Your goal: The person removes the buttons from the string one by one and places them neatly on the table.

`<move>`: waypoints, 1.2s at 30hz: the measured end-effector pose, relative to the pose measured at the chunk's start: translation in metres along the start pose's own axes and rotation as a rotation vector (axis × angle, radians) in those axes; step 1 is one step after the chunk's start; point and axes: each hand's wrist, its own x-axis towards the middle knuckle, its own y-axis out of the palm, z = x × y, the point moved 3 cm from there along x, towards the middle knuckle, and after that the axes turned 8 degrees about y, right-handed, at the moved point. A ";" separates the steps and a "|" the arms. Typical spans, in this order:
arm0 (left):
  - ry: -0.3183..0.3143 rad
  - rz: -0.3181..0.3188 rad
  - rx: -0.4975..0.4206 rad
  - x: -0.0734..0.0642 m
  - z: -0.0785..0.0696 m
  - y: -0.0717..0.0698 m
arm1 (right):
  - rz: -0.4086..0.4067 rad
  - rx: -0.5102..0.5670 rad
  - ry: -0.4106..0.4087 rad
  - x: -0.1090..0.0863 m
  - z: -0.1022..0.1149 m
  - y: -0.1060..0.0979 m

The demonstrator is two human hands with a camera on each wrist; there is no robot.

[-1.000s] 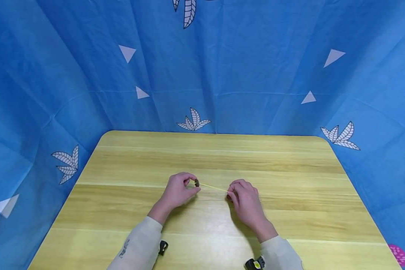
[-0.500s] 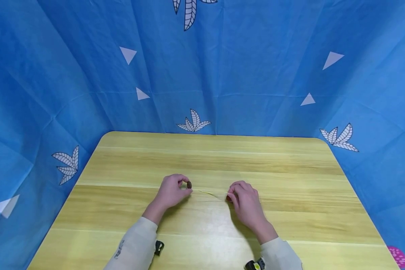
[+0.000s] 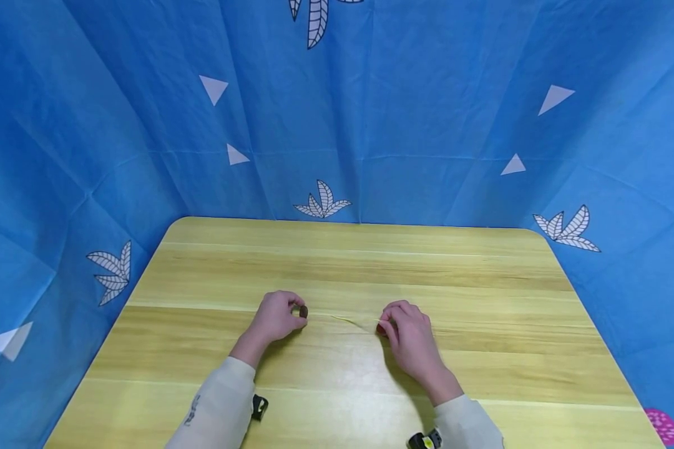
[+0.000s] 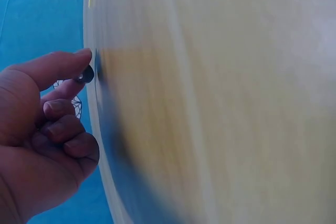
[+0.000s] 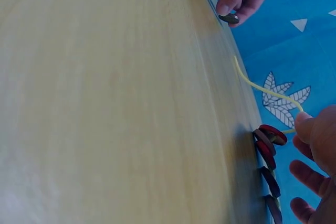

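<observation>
My left hand [image 3: 274, 317] pinches a small dark round disc [image 3: 303, 311] between thumb and forefinger, just above the table. In the left wrist view the disc [image 4: 89, 74] sits at the fingertips, with the other fingers curled. My right hand [image 3: 411, 335] pinches a thin yellow cord [image 5: 269, 92], whose loose end points toward the left hand and stands apart from the disc. Several dark and reddish discs [image 5: 266, 155] hang in a row below the right fingertips in the right wrist view; the hand mostly hides them in the head view.
Both hands are over the middle of a wood-grain table [image 3: 455, 268]. A blue curtain [image 3: 415, 112] printed with white leaves and triangles surrounds its back and sides. Dark wrist straps [image 3: 424, 440] show below the sleeves.
My left hand has moved left with its disc. The cord, earlier stretched straight between both hands, now hangs slack with a free end. My right hand has stayed nearly still.
</observation>
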 end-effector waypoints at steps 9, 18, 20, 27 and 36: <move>-0.044 0.015 -0.016 0.002 0.004 0.001 | 0.006 -0.005 0.007 -0.001 -0.002 0.000; -0.080 0.006 -0.096 0.003 0.006 0.000 | 0.001 -0.003 0.008 -0.001 -0.003 0.002; -0.089 0.007 -0.105 0.002 0.006 -0.001 | 0.003 -0.003 0.010 -0.001 -0.003 0.002; -0.110 0.017 -0.113 0.003 0.005 -0.001 | 0.014 0.000 0.012 -0.001 -0.002 0.001; -0.017 -0.008 -0.118 0.006 -0.008 0.003 | 0.017 0.000 0.014 -0.002 0.000 -0.001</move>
